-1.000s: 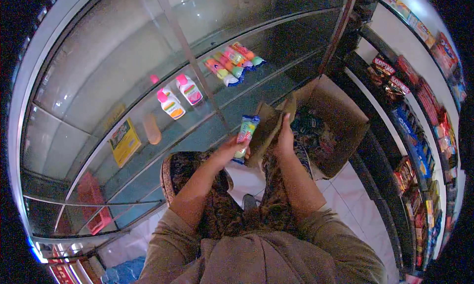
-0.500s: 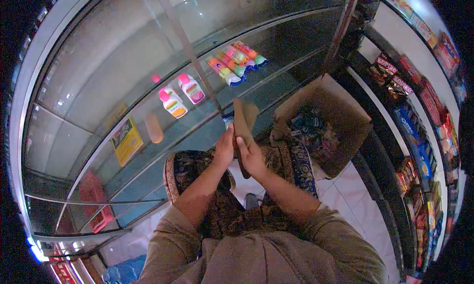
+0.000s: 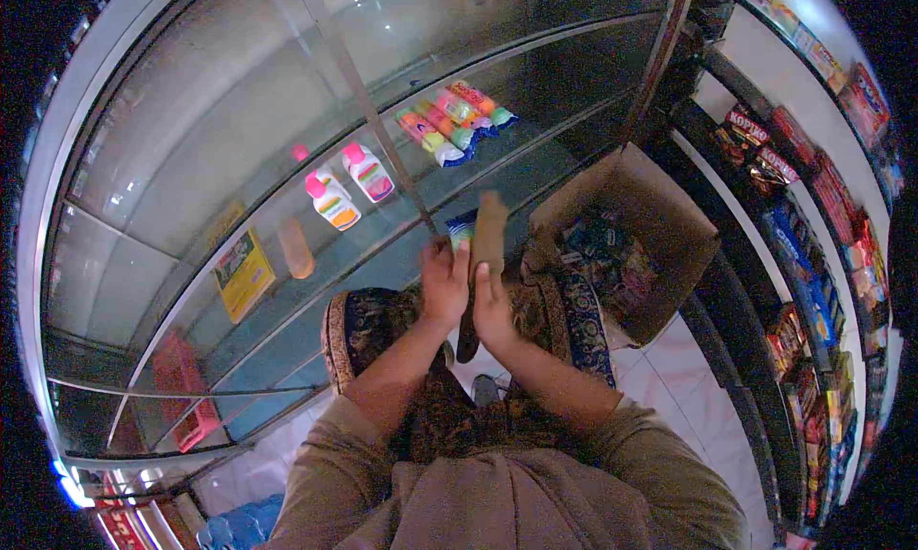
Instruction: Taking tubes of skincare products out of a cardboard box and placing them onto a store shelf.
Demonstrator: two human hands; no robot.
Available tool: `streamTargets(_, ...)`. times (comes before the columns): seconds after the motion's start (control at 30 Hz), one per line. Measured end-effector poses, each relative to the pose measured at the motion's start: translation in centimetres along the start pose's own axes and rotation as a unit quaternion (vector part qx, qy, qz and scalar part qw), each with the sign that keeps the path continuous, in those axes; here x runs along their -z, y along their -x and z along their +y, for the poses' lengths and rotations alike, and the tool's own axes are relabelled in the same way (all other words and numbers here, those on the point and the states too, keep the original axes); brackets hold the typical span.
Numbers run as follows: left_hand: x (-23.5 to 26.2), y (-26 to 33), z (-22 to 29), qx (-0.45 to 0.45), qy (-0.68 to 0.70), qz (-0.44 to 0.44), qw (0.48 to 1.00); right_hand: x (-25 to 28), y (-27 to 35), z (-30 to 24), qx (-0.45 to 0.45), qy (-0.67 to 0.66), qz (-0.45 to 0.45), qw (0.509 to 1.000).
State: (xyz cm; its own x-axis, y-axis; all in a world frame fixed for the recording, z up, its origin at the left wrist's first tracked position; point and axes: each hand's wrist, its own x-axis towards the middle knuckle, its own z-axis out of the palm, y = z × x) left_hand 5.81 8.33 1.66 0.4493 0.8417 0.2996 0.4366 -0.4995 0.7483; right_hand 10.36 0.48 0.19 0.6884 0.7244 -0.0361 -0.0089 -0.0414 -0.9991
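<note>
The glossy, blue-ended plastic packet (image 3: 460, 229) is upright in the left hand (image 3: 442, 284), pinched with its lower part hidden, just beside the flat brown cardboard piece (image 3: 490, 232) that the right hand (image 3: 492, 311) grips. The packet looks light, soft and slippery, so its middle should suit a gentle hold; the cardboard, stiff yet bendable, seems best clasped across its faces

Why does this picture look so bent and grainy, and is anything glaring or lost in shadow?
In the head view, the fisheye lens bows the glass display case and the corners are black; in that head view, grain covers everything, probably from dim light, the cardboard box is shadowed inside, and a bluish-white light glares at lower left.
</note>
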Motion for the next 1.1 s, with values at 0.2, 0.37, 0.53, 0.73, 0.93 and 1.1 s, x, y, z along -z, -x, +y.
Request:
streamTargets(0.2, -0.8, 0.1, 1.8, 0.028, 0.097, 0.027, 0.995, 1.1, -1.9, -0.1, 0.070, -0.006, 0.043, 0.997)
streamTargets(0.37, 0.1, -1.2, 2.8, 0.183, 0.300, -0.027, 0.936, 3.9, -3.3, -3.0, -0.079, 0.044, 0.032, 0.995)
streamTargets(0.53, 1.6, -1.9, 3.2, 0.049, 0.308, -0.087, 0.946, 4.5, -4.0, 0.3, -0.058, 0.023, -0.028, 0.998)
streamTargets(0.73, -0.1, -2.3, 2.9, 0.135, 0.450, 0.057, 0.881, 4.6, -4.3, 1.8, -0.249, -0.271, 0.111, 0.923)
streamTargets(0.93, -1.3, 0.7, 7.1, 0.040, 0.278, -0.117, 0.953, 4.6, -4.9, 4.0, -0.186, -0.456, 0.007, 0.870)
streamTargets(1.1, -4.0, -0.5, 1.4, 0.008, 0.469, -0.096, 0.878, 6.1, -6.0, -1.7, -0.231, -0.094, 0.089, 0.964)
